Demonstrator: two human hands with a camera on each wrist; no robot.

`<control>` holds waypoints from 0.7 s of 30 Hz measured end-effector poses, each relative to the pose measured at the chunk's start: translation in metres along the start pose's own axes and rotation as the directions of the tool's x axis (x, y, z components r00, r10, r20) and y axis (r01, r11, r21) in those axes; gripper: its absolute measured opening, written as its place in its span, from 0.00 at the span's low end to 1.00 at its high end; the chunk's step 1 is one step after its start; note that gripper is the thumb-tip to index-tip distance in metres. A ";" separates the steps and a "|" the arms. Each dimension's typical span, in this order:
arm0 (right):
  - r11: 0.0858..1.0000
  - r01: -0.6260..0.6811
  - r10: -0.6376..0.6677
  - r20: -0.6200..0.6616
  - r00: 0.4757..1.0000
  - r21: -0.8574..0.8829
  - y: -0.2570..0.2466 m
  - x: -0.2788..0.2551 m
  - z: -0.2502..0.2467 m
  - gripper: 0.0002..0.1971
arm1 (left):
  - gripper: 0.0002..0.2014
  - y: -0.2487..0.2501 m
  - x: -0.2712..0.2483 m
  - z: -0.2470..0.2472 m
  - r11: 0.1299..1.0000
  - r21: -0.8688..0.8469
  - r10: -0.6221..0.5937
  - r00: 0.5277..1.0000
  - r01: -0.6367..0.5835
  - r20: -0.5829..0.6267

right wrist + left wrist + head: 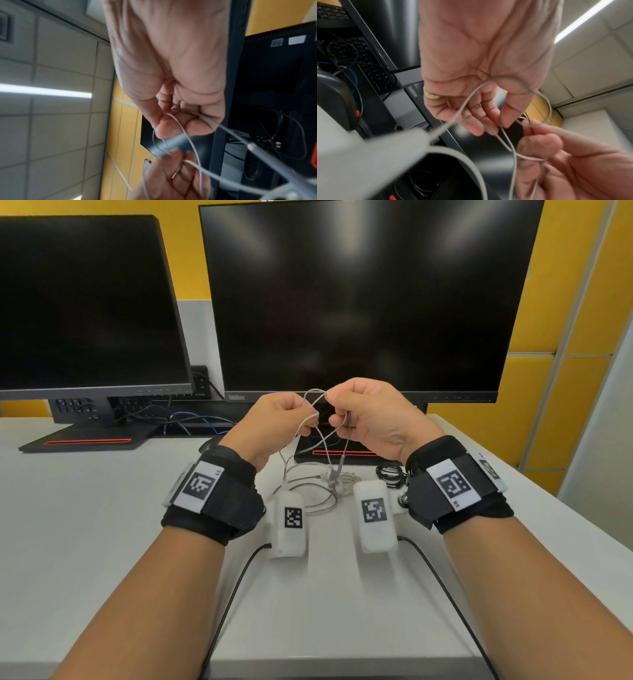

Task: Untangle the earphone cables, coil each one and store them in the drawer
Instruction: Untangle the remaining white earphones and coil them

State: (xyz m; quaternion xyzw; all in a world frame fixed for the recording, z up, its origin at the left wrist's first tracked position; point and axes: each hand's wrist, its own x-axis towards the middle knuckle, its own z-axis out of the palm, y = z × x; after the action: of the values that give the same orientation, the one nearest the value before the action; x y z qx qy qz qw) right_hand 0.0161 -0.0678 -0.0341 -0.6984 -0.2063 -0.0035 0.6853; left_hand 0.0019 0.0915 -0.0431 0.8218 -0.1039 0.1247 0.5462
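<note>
Bare white desk (85,525) is being left open to the left of the raised hands. Passage behind is being blocked by two monitors (370,302), their bases and trailing cables (185,419); what appears to be a black cable coil (390,472) is being kept at right.

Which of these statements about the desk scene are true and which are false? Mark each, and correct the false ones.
1. Both hands pinch the white earphone cable. True.
2. The left hand rests flat on the table. False: it is raised in front of the large monitor, gripping the cable.
3. A black coiled cable lies on the table beside the right wrist. True.
4. Both monitor screens are lit. False: the large monitor and the left monitor are both dark.
5. The right hand is empty. False: it pinches the cable.
</note>
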 end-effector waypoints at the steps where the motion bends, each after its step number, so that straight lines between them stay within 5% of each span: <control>1: 1.000 -0.011 0.011 0.002 1.000 0.026 -0.001 0.000 -0.001 0.05 | 0.05 -0.001 0.001 -0.001 1.000 0.015 0.001 1.000 -0.001 -0.029; 5: 0.990 -0.057 0.057 -0.003 0.998 -0.131 0.002 0.000 -0.003 0.05 | 0.05 -0.007 0.006 -0.006 0.995 -0.074 0.047 0.981 -0.061 -0.186; 10: 0.921 -0.072 0.082 0.011 0.997 -0.382 0.006 0.000 0.000 0.06 | 0.05 -0.003 0.005 -0.006 0.942 -0.315 0.056 0.982 -0.111 -0.179; 16: 0.904 -0.068 0.096 0.047 0.994 -0.422 0.003 -0.003 -0.001 0.06 | 0.02 -0.004 0.004 -0.007 0.906 -0.389 0.080 0.971 -0.165 -0.226; 21: 0.969 -0.053 0.058 0.013 0.998 -0.241 0.001 -0.003 -0.001 0.06 | 0.06 -0.008 0.006 -0.010 0.982 -0.178 0.037 0.984 -0.069 -0.177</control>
State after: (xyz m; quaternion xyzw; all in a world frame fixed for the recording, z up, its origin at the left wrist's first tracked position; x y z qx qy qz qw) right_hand 0.0144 -0.0700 -0.0358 -0.7818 -0.1916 -0.0022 0.5934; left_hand 0.0094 0.1037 -0.0446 0.7510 -0.0892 0.1997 0.6230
